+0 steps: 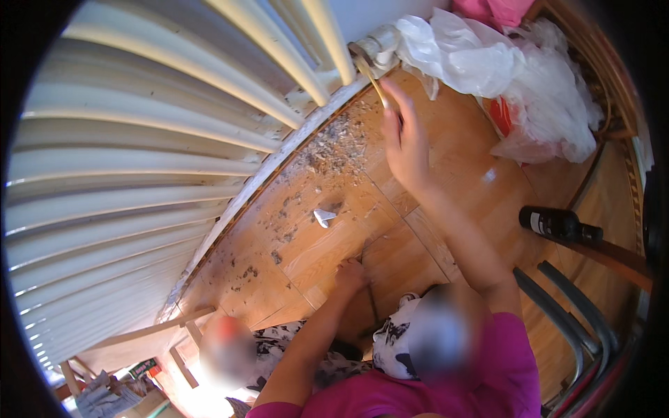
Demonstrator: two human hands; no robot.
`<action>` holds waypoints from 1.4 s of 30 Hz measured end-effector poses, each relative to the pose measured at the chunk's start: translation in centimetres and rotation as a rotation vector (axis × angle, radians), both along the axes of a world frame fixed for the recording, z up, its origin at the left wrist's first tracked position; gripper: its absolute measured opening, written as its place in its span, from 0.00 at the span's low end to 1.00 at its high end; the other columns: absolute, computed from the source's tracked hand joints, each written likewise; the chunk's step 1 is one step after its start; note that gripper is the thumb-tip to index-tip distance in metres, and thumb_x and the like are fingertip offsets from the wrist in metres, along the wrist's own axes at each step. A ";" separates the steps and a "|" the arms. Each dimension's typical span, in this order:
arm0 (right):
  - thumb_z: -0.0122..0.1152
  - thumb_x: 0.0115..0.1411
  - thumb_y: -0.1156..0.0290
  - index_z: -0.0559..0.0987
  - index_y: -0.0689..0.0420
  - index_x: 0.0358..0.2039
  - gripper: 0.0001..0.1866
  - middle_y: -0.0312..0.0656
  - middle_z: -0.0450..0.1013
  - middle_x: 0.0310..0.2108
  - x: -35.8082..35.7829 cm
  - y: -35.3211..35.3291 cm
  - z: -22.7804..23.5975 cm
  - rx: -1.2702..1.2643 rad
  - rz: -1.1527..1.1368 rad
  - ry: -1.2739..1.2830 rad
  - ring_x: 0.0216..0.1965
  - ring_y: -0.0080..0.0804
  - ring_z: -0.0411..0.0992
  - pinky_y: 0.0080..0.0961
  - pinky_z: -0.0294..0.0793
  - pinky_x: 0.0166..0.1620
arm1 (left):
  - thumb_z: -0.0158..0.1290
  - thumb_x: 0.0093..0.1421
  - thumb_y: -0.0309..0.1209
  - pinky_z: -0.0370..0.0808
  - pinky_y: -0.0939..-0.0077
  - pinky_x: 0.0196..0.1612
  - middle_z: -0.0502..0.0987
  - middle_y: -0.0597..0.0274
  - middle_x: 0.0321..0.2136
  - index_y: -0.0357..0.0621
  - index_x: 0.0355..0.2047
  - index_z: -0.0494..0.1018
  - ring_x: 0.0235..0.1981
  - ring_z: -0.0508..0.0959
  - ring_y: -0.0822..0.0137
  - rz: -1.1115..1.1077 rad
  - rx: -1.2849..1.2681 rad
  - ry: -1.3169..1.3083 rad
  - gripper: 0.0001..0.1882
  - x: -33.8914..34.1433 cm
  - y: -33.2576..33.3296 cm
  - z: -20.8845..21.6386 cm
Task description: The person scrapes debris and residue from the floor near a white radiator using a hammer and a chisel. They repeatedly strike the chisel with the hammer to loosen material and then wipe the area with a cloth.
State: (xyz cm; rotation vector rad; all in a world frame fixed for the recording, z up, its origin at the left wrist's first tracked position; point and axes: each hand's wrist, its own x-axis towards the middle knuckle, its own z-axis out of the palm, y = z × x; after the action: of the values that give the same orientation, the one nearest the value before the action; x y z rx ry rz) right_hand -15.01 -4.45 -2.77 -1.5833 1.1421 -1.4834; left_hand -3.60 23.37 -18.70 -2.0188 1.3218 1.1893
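Beside the radiator (pixel 139 120): right fingers (pixel 403 104), closed on stick (pixel 377 86); left fingers (pixel 352 266), grip unclear; careless flick might scatter debris (pixel 338 146).

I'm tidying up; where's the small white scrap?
In the head view, just left of centre, the white scrap lies on the floor between the grey debris and the left hand.

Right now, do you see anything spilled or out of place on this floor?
Yes: grey, crumbly debris is scattered over the floor beside the radiator and left of the right hand, with a white scrap near it. It stands out on the smooth surface.
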 end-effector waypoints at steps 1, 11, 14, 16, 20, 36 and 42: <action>0.49 0.67 0.72 0.71 0.47 0.56 0.17 0.44 0.76 0.32 -0.3 -1.2 0.8 -0.028 0.017 0.088 0.25 0.35 0.73 0.31 0.71 0.29 | 0.67 0.45 0.51 0.71 0.52 0.55 0.66 0.35 0.53 0.28 0.53 0.62 0.55 0.68 0.39 -0.003 -0.001 0.003 0.46 -0.2 -0.1 0.5; 0.48 0.65 0.74 0.71 0.44 0.57 0.20 0.45 0.76 0.38 -3.1 1.1 -1.6 0.208 0.041 0.159 0.34 0.43 0.75 0.33 0.73 0.37 | 0.68 0.45 0.49 0.70 0.54 0.56 0.65 0.36 0.55 0.29 0.54 0.61 0.57 0.67 0.41 0.009 0.024 0.022 0.46 -0.3 -0.9 2.1; 0.49 0.66 0.71 0.73 0.44 0.54 0.17 0.45 0.76 0.36 -2.6 -0.5 1.8 0.103 -0.065 0.178 0.31 0.42 0.75 0.33 0.73 0.35 | 0.68 0.45 0.49 0.71 0.54 0.56 0.65 0.36 0.55 0.29 0.53 0.62 0.56 0.68 0.41 0.000 0.026 0.024 0.45 0.3 -0.3 1.7; 0.48 0.67 0.68 0.74 0.45 0.53 0.15 0.46 0.76 0.35 -2.8 -1.5 2.1 0.112 -0.037 0.267 0.31 0.44 0.75 0.35 0.73 0.34 | 0.68 0.45 0.49 0.71 0.54 0.56 0.66 0.36 0.54 0.29 0.53 0.62 0.56 0.68 0.41 -0.003 0.029 0.022 0.45 0.3 -0.6 1.5; 0.48 0.67 0.66 0.75 0.46 0.50 0.12 0.47 0.76 0.35 -4.2 0.1 -4.9 0.246 -0.045 0.361 0.33 0.48 0.75 0.40 0.72 0.34 | 0.68 0.45 0.48 0.72 0.52 0.55 0.67 0.35 0.53 0.29 0.52 0.62 0.54 0.69 0.40 -0.008 -0.001 0.022 0.44 -0.4 -0.6 1.6; 0.44 0.68 0.65 0.70 0.55 0.45 0.10 0.50 0.74 0.27 -3.7 6.0 -7.0 0.411 0.135 0.487 0.25 0.51 0.74 0.43 0.70 0.29 | 0.67 0.45 0.50 0.73 0.53 0.53 0.67 0.36 0.52 0.29 0.52 0.62 0.54 0.69 0.40 -0.042 -0.018 -0.019 0.45 -0.3 -0.5 1.6; 0.52 0.60 0.78 0.71 0.48 0.58 0.24 0.40 0.74 0.22 -0.5 3.8 5.2 -0.274 0.129 -0.024 0.17 0.32 0.71 0.30 0.69 0.22 | 0.66 0.45 0.55 0.71 0.53 0.53 0.68 0.33 0.49 0.28 0.51 0.62 0.51 0.71 0.38 -0.053 -0.042 0.004 0.46 0.6 0.3 1.0</action>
State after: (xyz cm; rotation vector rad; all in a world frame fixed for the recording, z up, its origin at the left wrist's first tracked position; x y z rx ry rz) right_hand -15.53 -0.68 2.46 -1.7799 0.8332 -1.6198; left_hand -3.00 23.71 -17.75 -1.9982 1.4050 1.1519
